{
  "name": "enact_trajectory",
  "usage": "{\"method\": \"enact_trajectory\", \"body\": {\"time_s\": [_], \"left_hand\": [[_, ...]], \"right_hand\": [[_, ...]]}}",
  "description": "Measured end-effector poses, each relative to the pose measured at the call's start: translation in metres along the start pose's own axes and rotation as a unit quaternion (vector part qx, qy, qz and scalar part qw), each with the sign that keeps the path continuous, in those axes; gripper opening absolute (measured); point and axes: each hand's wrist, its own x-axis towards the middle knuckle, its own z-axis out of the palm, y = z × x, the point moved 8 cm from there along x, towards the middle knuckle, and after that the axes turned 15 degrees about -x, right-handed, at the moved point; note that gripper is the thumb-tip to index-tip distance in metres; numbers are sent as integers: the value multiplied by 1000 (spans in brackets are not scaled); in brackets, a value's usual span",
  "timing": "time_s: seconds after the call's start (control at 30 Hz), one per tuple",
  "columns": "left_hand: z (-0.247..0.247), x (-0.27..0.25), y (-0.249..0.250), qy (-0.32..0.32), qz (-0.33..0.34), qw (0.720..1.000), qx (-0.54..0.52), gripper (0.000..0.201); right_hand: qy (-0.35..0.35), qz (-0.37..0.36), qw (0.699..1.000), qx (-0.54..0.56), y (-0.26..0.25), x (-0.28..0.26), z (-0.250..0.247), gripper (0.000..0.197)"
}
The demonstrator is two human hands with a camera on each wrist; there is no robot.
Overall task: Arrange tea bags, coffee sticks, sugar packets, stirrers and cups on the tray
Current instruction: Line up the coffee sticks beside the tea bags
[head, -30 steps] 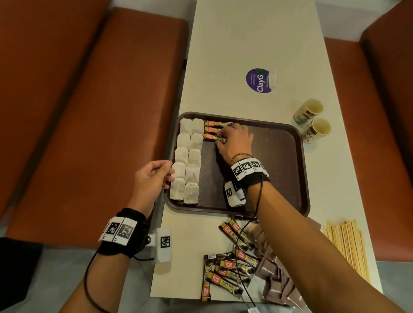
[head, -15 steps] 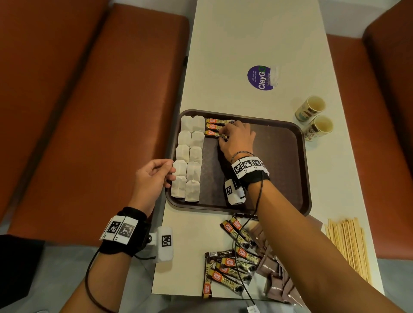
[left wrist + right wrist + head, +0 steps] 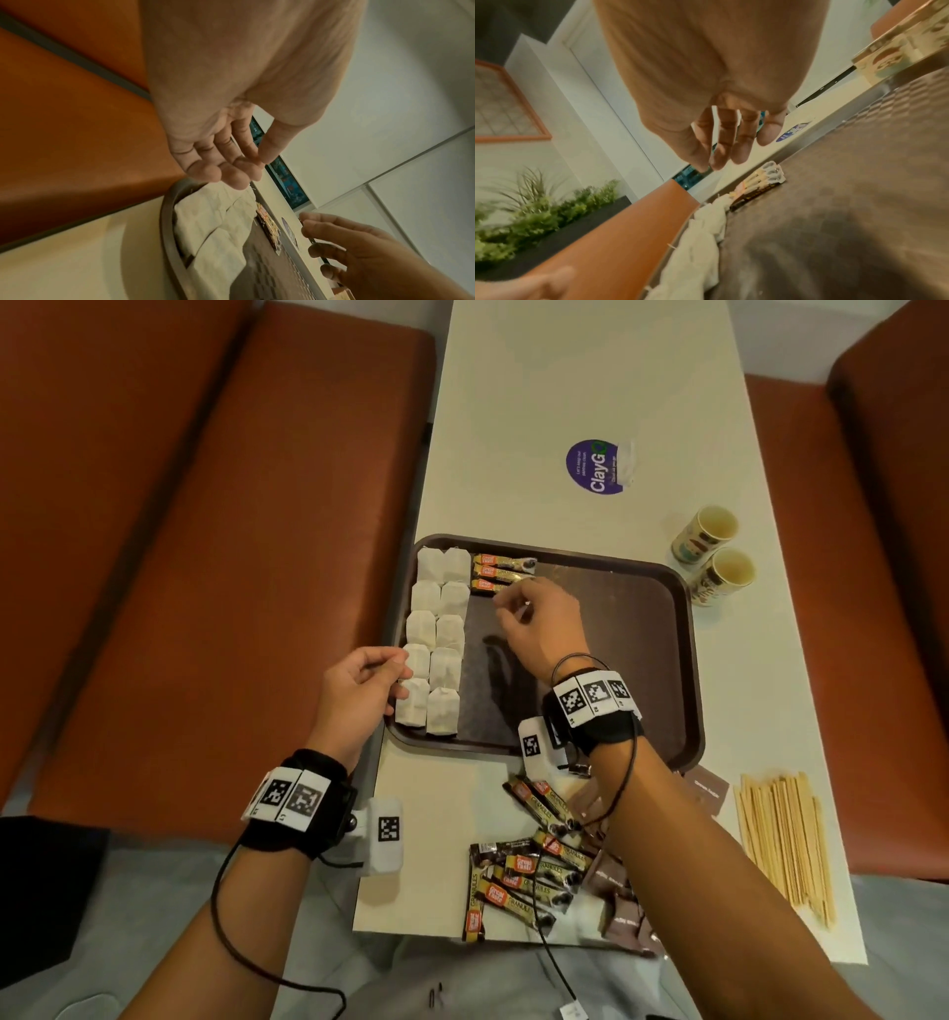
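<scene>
Head view: near the table's [image 3: 513,403] front edge lie loose coffee sticks [image 3: 524,880], brown sugar packets [image 3: 616,911] and stirrers [image 3: 780,839]. Beyond, the tray [image 3: 642,660] holds ten tea bags [image 3: 436,639] and three coffee sticks [image 3: 500,572]. The left hand [image 3: 359,690] and the right hand [image 3: 539,624] hover over it, fingers loose and empty. Two cups [image 3: 714,557] stand past the tray's right rim.

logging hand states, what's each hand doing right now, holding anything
Left hand: open, loosely curled, holds nothing, by the tray edge.
Right hand: open, holds nothing, above the coffee sticks.
</scene>
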Motion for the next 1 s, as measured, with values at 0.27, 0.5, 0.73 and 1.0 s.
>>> {"method": "enact_trajectory", "body": {"time_s": [0.27,0.5,0.73,1.0], "left_hand": [[17,-51,-24,-60,0,996,59,12],[23,-97,-73,-150,-9,971,184,7],[15,-131,-104,-189,0,941,281,14],[18,-147,-108,-189,25,919,344,37]], "right_hand": [[-34,9,996,87,-10,-120,-14,12],[-159,9,987,24,6,-209,18,12],[-169,-18,978,-118,22,-263,27,42],[-160,-16,976,-150,22,-268,45,33]]}}
